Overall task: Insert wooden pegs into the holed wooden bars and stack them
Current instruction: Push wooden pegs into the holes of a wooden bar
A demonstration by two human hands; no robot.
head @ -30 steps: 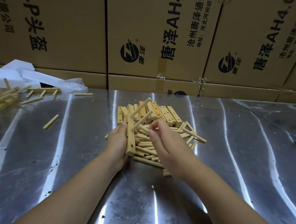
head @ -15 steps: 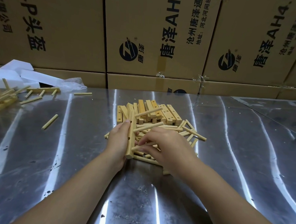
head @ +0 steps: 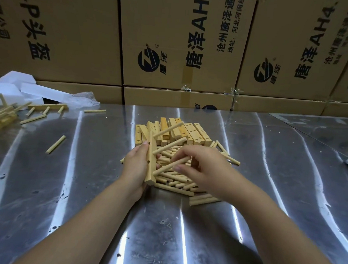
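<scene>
My left hand [head: 136,166] grips a holed wooden bar [head: 151,161] held on edge, with two pegs [head: 169,145] sticking out of its upper holes toward the right. My right hand [head: 201,169] pinches a third peg [head: 170,166] whose near end lies against the lower part of the bar. Under both hands lies a heap of loose pegs [head: 178,180]. Behind it sits a row of holed bars [head: 189,132] lying side by side.
The work surface is a shiny metal table [head: 267,177]. A stack of pegged bars [head: 0,114] sits at the far left, with another pegged bar [head: 47,106] and stray pegs [head: 55,144] nearby. White foam pieces [head: 16,87] and cardboard boxes [head: 174,41] line the back.
My right hand dipped into the peg heap, picked up a peg and brought it to the lower part of the bar in my left hand. The bar stayed in place.
</scene>
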